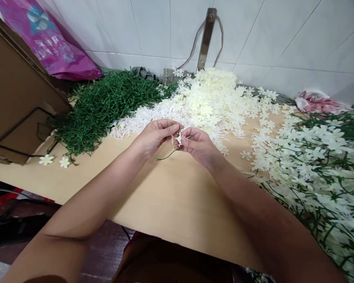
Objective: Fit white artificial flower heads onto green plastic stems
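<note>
My two hands meet above the middle of the table (171,204). My left hand (157,136) is closed in a pinch on a thin green plastic stem (165,158), whose free end hangs down to the left. Between the fingertips of my right hand (201,146) is a small white artificial flower (179,140), also pinched. The stem and flower touch or nearly touch; fingers partly hide where they join. Just beyond my hands lie a heap of thin white flower pieces (153,114) and a taller heap of cream artificial blossoms (214,92).
Green plastic stems (106,102) are piled at the back left, beside a cardboard box (17,90) and a pink bag (53,43). Assembled flowers on stems (318,169) cover the right side. A metal bar (207,39) leans at the tiled wall. A cloth (320,102) lies back right.
</note>
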`<state>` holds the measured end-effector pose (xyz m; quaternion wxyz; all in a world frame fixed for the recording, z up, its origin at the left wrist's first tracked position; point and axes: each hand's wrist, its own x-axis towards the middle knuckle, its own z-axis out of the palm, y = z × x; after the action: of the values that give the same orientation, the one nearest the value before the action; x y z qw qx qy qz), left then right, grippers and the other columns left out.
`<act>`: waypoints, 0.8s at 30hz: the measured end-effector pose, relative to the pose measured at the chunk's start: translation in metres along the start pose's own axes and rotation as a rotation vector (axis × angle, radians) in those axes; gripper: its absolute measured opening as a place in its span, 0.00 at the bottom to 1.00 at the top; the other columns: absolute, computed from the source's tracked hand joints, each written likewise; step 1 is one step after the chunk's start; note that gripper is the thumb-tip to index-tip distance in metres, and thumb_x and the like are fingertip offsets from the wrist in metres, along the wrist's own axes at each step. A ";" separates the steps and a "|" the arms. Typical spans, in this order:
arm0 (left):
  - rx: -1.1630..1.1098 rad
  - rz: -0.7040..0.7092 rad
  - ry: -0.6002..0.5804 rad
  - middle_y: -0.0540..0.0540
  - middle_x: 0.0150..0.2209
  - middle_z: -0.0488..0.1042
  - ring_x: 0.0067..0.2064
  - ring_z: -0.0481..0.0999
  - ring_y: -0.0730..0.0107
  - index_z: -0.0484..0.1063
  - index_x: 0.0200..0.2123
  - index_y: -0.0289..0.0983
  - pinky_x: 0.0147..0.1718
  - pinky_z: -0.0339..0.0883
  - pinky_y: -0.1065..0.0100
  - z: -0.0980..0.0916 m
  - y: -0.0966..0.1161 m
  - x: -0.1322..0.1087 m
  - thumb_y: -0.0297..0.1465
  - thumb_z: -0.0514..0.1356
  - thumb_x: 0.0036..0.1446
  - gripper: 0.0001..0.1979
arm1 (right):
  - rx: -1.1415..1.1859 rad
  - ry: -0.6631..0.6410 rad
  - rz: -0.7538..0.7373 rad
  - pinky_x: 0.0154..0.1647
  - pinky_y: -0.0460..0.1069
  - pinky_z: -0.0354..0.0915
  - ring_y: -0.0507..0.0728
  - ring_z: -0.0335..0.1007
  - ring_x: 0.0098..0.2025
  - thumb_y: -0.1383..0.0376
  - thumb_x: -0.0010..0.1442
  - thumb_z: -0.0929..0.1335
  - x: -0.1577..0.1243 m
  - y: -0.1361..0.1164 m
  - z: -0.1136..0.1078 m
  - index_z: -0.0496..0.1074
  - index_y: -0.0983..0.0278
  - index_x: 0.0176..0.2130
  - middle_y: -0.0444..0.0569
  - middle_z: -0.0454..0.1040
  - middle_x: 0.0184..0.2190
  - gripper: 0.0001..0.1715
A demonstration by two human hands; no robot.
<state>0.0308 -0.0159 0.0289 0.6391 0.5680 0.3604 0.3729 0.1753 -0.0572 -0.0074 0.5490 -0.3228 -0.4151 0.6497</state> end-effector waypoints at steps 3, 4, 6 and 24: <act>0.057 0.081 -0.013 0.48 0.26 0.74 0.28 0.70 0.75 0.75 0.29 0.34 0.32 0.65 0.69 -0.002 -0.005 0.000 0.38 0.65 0.45 0.12 | 0.015 -0.002 0.009 0.41 0.51 0.70 0.49 0.71 0.29 0.58 0.33 0.79 0.001 -0.003 -0.005 0.68 0.63 0.25 0.39 0.72 0.24 0.23; 0.098 0.116 -0.006 0.48 0.26 0.74 0.28 0.70 0.75 0.75 0.28 0.34 0.32 0.64 0.70 -0.003 -0.006 0.001 0.37 0.64 0.46 0.11 | -0.002 0.010 0.003 0.41 0.51 0.69 0.49 0.70 0.29 0.58 0.33 0.80 0.001 -0.005 -0.008 0.69 0.63 0.25 0.39 0.72 0.23 0.23; 0.231 0.171 0.019 0.48 0.24 0.73 0.27 0.69 0.75 0.73 0.24 0.34 0.30 0.62 0.71 -0.005 -0.008 0.003 0.35 0.62 0.48 0.10 | -0.056 0.056 -0.019 0.40 0.50 0.68 0.48 0.69 0.27 0.58 0.31 0.80 0.002 -0.010 -0.014 0.70 0.63 0.25 0.39 0.72 0.22 0.23; 0.716 0.185 -0.156 0.49 0.25 0.68 0.29 0.65 0.73 0.70 0.28 0.34 0.31 0.57 0.71 -0.009 -0.018 0.004 0.32 0.51 0.57 0.12 | -0.197 0.114 -0.065 0.32 0.47 0.66 0.47 0.67 0.26 0.55 0.35 0.79 0.006 -0.004 -0.025 0.70 0.64 0.26 0.40 0.71 0.21 0.23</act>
<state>0.0262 -0.0098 0.0100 0.3892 0.8123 0.3654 0.2350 0.1981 -0.0469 -0.0143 0.5582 -0.3979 -0.4552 0.5683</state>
